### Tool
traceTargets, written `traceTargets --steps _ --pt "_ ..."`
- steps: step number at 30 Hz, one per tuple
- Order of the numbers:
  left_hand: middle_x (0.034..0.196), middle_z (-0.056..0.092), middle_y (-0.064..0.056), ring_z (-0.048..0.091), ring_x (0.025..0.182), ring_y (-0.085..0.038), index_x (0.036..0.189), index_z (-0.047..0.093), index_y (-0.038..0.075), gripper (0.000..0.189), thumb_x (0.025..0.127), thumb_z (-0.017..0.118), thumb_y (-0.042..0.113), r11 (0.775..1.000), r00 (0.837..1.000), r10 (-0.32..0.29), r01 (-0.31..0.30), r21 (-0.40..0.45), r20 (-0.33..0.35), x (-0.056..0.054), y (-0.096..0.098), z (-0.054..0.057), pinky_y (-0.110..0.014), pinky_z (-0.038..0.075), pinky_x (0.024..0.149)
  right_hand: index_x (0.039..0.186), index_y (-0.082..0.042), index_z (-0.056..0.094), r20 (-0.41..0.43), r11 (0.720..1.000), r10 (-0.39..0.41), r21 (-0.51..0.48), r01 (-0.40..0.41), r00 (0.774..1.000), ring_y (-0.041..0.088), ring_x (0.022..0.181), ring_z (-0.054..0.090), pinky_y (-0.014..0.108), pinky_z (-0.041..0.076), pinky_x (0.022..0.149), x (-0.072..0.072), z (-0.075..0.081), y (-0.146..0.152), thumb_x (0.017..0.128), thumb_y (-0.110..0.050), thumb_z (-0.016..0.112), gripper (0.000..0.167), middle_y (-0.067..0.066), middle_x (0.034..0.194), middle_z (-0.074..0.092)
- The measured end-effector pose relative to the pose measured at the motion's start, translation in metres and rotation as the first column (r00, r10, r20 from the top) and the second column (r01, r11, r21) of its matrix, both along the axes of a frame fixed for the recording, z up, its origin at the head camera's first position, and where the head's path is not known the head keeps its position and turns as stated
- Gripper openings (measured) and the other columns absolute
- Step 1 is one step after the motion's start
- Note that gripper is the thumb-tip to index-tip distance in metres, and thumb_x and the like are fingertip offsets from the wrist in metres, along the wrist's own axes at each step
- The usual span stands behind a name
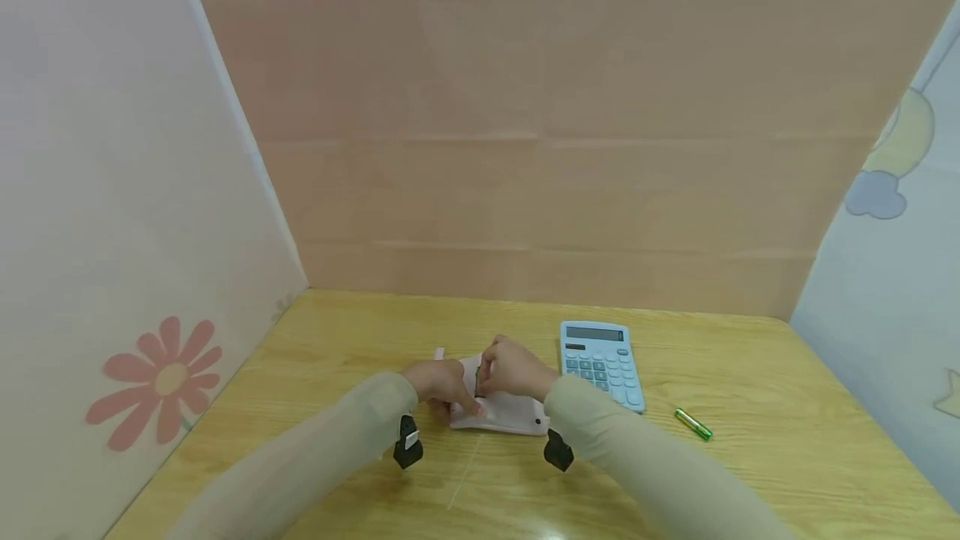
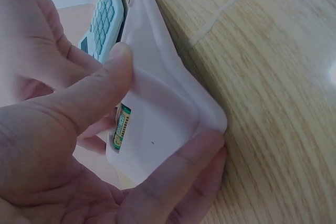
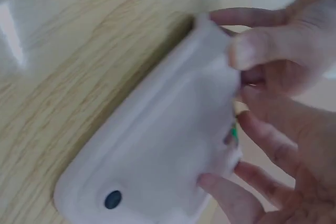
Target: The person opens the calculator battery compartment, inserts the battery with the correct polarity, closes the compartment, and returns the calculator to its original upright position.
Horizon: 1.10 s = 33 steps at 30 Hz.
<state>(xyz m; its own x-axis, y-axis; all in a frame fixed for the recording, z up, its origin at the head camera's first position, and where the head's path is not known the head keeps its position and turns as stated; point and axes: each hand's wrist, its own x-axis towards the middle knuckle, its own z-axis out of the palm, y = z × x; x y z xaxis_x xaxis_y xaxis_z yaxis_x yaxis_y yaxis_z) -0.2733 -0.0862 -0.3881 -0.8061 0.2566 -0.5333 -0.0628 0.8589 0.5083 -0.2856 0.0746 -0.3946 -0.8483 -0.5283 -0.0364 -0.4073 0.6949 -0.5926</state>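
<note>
A pale pink calculator [image 1: 510, 417] is face down on the wooden table, its back with a small black foot turned up. In the left wrist view, a green battery [image 2: 123, 127] sits in the slot at its far edge. My left hand [image 1: 441, 382] holds the calculator's left end, thumb on the back and fingers around the near edge. My right hand [image 1: 517, 367] has its fingers curled at the slot, pinching at the battery, which it partly hides. In the right wrist view only a bit of green shows between the fingers.
A light blue calculator [image 1: 600, 361] lies face up just right of my right hand. Another green battery [image 1: 693, 423] lies farther right. A small pale pink piece [image 1: 439, 352] is behind my left hand. Patterned side walls and a brown back wall enclose the table [image 1: 360, 332].
</note>
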Motion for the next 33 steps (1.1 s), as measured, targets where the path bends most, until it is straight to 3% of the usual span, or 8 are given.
traceTargets --steps 3,6,9,12,20,26,30,33 --pt "0.078 0.061 -0.011 0.067 0.056 -0.021 0.100 0.053 0.000 0.045 0.081 0.080 0.031 1.000 1.000 0.013 -0.013 0.000 0.005 0.000 0.001 0.000 -0.031 0.055 0.075 0.084 -0.011 0.070 0.075 0.999 0.026 -0.042 -0.023 0.997 0.020 0.090 0.056 0.035 0.049 0.076 -0.002 0.002 0.009 0.085 -0.015 0.074 0.006 0.008 0.111 0.057" --pt "0.081 0.061 -0.011 0.065 0.052 -0.018 0.104 0.053 0.000 0.048 0.080 0.080 0.031 0.999 0.999 0.033 -0.033 0.004 0.014 0.000 0.001 0.001 -0.030 0.055 0.073 0.099 -0.010 0.070 0.168 0.995 0.046 -0.098 -0.030 0.985 0.019 0.101 0.059 0.037 0.052 0.084 -0.003 0.005 0.018 0.093 -0.018 0.065 0.012 0.007 0.119 0.060" --pt "0.080 0.059 -0.009 0.059 0.049 -0.013 0.106 0.053 0.001 0.049 0.080 0.080 0.033 0.999 0.999 0.043 -0.043 -0.002 0.024 0.001 0.002 0.001 -0.026 0.053 0.063 0.108 -0.008 0.066 0.266 0.986 0.018 -0.162 0.026 0.964 0.018 0.104 0.061 0.037 0.055 0.085 -0.002 0.008 0.030 0.096 -0.019 0.061 0.017 0.005 0.116 0.063" --pt "0.081 0.058 -0.008 0.054 0.048 -0.012 0.108 0.053 0.002 0.052 0.079 0.080 0.035 0.999 0.998 0.053 -0.053 -0.002 0.029 0.002 0.003 0.001 -0.022 0.048 0.056 0.111 -0.007 0.065 0.304 0.977 -0.044 -0.188 0.105 0.952 0.021 0.103 0.062 0.039 0.055 0.086 0.000 0.012 0.044 0.097 -0.016 0.059 0.017 0.007 0.112 0.063" --pt "0.084 0.059 -0.011 0.054 0.045 -0.012 0.119 0.053 -0.003 0.060 0.079 0.081 0.031 0.998 0.999 0.054 -0.054 0.025 0.007 0.003 0.005 -0.002 -0.026 0.052 0.058 0.106 -0.003 0.064 0.249 0.963 -0.215 -0.109 0.248 0.945 0.023 0.087 0.063 0.039 0.055 0.078 0.003 0.011 0.077 0.097 -0.008 0.055 0.014 0.013 0.098 0.064" --pt "0.084 0.060 -0.012 0.054 0.044 -0.014 0.123 0.051 -0.005 0.063 0.079 0.081 0.030 0.998 0.999 0.053 -0.053 0.029 -0.003 0.003 0.004 -0.002 -0.027 0.054 0.060 0.097 -0.004 0.065 0.225 0.966 -0.233 -0.055 0.251 0.946 0.020 0.072 0.057 0.033 0.051 0.065 0.004 -0.002 0.081 0.092 -0.001 0.056 0.011 0.010 0.084 0.063" --pt "0.085 0.060 -0.011 0.054 0.045 -0.013 0.121 0.052 -0.004 0.061 0.080 0.081 0.030 0.998 0.999 0.049 -0.049 0.033 0.003 0.002 0.004 -0.002 -0.026 0.053 0.060 0.092 -0.007 0.066 0.210 0.963 -0.258 -0.017 0.267 0.943 0.019 0.072 0.060 0.032 0.052 0.063 0.005 -0.008 0.075 0.090 -0.006 0.064 0.003 0.005 0.086 0.064" --pt "0.085 0.059 -0.011 0.053 0.045 -0.012 0.120 0.052 -0.004 0.060 0.080 0.081 0.031 0.998 0.999 0.047 -0.048 0.031 0.018 0.003 0.003 -0.002 -0.025 0.052 0.058 0.088 -0.009 0.066 0.158 0.967 -0.253 0.024 0.252 0.955 0.018 0.073 0.060 0.031 0.050 0.063 0.008 -0.009 0.070 0.087 -0.009 0.071 0.005 0.003 0.085 0.064"
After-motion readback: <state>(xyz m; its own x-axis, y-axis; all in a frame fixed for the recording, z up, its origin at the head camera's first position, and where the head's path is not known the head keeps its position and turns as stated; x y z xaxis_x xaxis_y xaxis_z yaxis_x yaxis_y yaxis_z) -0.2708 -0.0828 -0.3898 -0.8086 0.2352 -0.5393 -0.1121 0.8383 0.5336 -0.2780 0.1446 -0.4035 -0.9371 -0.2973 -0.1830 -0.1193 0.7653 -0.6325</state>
